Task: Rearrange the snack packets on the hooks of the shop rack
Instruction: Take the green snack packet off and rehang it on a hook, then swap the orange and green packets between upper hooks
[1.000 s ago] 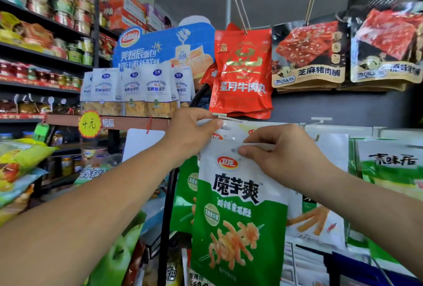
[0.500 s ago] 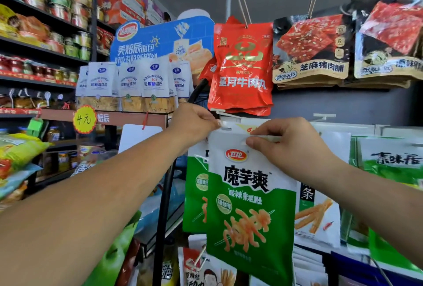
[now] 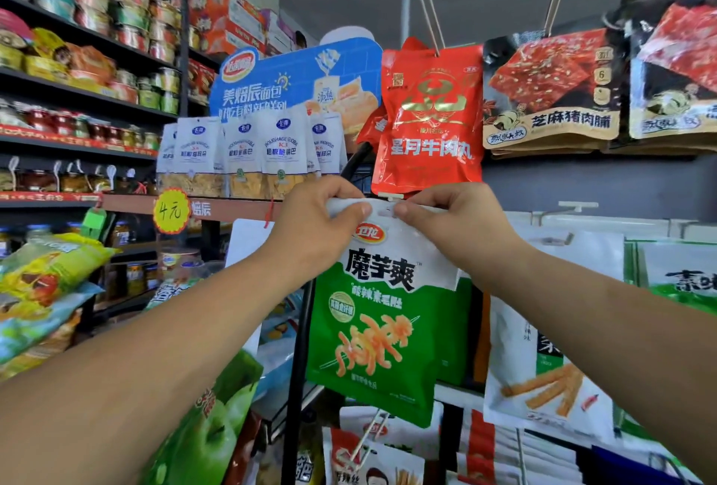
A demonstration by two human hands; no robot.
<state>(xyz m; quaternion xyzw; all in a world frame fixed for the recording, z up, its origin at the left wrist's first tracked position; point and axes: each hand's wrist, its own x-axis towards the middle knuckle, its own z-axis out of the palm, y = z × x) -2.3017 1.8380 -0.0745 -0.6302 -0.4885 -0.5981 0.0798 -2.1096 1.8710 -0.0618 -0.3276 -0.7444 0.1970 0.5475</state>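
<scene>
1. I'm pinching the top-left corner of the green-and-white konjac snack packet (image 3: pixel 384 329) with my left hand (image 3: pixel 318 220). The thumb is in front and the fingers are curling over the top edge.
2. My right hand (image 3: pixel 458 228) is pinching the same top edge just right of the hang slot, fingers curled.
3. The packet is hanging upright between both hands, by the black post of the shop rack (image 3: pixel 297 387). It's overlapping a second green packet (image 3: pixel 458 329) behind it.
4. The hang slot is sitting just below the white tip of the hook (image 3: pixel 391 196). I can't tell if the hook is going through it.
5. A red beef-ball packet (image 3: pixel 430 123) is hanging directly above, with its bottom edge near my knuckles.
6. Sesame pork jerky packets (image 3: pixel 551 96) are hanging to its right on the top row.
7. A white packet with orange sticks (image 3: pixel 543 387) is hanging under my right forearm.
8. Left of the rack, white cracker packets (image 3: pixel 279 146) are standing on a shelf, with a yellow price tag (image 3: pixel 170 211) below them and a blue bread sign (image 3: pixel 295 80) behind.
</scene>
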